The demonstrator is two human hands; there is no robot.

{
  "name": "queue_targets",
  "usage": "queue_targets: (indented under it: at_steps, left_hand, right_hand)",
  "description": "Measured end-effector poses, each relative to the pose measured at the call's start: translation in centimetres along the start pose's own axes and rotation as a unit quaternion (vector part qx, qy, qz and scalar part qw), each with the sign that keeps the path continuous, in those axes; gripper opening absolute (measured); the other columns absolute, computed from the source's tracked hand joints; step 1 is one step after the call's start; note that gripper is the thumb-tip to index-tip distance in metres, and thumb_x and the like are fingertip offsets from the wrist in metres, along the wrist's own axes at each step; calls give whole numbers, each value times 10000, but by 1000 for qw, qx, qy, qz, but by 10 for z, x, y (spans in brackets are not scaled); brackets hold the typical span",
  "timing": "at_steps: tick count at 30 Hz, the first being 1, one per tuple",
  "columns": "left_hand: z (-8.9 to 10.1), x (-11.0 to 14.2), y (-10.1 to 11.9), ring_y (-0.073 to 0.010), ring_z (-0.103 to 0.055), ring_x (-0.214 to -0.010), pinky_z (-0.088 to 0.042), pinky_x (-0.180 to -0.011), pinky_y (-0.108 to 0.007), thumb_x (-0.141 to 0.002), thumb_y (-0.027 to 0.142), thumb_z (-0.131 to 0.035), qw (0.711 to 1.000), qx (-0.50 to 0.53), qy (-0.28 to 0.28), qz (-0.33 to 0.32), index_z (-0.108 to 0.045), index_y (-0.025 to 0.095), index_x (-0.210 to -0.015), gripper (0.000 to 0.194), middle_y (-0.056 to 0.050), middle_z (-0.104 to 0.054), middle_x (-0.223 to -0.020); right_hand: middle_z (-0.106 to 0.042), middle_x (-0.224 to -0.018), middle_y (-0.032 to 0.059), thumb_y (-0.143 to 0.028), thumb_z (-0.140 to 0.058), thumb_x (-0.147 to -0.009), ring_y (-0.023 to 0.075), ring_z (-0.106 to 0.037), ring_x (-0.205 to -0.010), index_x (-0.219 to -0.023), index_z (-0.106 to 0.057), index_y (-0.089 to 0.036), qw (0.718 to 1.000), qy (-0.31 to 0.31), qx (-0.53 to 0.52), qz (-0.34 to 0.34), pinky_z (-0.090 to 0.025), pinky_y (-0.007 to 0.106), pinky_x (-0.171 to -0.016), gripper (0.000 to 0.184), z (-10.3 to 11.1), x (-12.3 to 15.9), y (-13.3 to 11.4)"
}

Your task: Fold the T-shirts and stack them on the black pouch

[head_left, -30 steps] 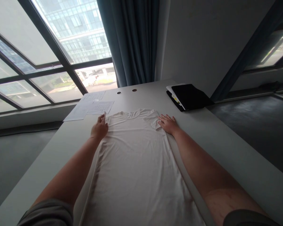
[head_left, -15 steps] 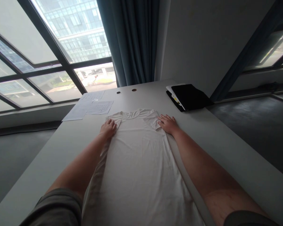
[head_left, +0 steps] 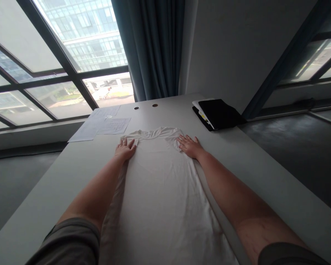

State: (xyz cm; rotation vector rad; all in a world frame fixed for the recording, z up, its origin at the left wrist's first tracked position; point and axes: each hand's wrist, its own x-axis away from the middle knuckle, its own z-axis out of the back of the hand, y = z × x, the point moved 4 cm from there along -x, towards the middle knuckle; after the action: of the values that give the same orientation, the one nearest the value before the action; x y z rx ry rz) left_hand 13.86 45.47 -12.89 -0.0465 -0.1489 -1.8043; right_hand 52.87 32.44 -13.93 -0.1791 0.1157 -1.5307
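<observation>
A white short-sleeved T-shirt [head_left: 157, 184] lies spread on the table, its neckline at the far end and its lower part running out of view toward me. My left hand [head_left: 125, 149] rests flat on the left sleeve area, fingers spread. On the opposite side, my right hand [head_left: 189, 145] lies palm down over the other sleeve, also with fingers apart. Both hands press on the cloth without gripping it. Parts of each sleeve are hidden under the hands. Soft creases run down the right side of the shirt.
The white table [head_left: 251, 176] extends to both sides. Printed papers [head_left: 114, 126] lie at its far left, and a black folder [head_left: 220, 114] holding white sheets at the far right. Two round cable holes sit near the back edge. Beyond hangs a blue curtain [head_left: 154, 48] beside windows.
My right hand has slid slightly inward over the sleeve. The fingers of my left hand have spread wider on the cloth. The view has shifted a little.
</observation>
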Motion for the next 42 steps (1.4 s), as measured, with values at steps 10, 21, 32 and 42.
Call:
queue_targets:
  at_steps: [10, 21, 32, 42]
  left_hand:
    - [2, -9, -1, -406, -82, -1601, -197, -1238, -557, -971, 725, -267, 999, 11, 0, 32, -273, 379, -1649, 761, -65, -109, -1757]
    - [-1, -3, 2, -391, -142, -1594, -211, -1236, -558, -989, 695, -269, 998, 24, 49, 29, -333, 369, -1633, 725, -48, -175, -1748]
    - [2, -1, 4, -378, -140, -1597, -209, -1241, -547, -996, 676, -285, 998, 26, 40, 37, -311, 380, -1639, 709, -35, -156, -1751]
    - [3, -9, 7, -425, -112, -1591, -159, -1233, -628, -982, 681, -271, 999, 15, 6, 51, -281, 360, -1650, 741, -63, -127, -1755]
  right_hand:
    - [-181, -1737, -49, -533, -277, -1044, 344, -100, -1604, -1649, -256, -399, 1000, -9, 18, 17, -120, 702, -1231, 619, 12, -25, 5]
    - [-253, -1723, 7, -475, -180, -1071, 287, -216, -1585, -1645, -323, -263, 995, 21, -47, -83, -251, 533, -1257, 628, 18, -51, 21]
    - [-142, -1744, 113, -584, -258, -1042, 300, -146, -1600, -1668, -226, -173, 996, -8, 11, -90, -147, 541, -1275, 750, 0, -110, -22]
    - [-144, -1748, 91, -607, -235, -1042, 271, -132, -1601, -1672, -224, -216, 996, 6, 34, -86, -138, 518, -1277, 741, -5, -104, -19]
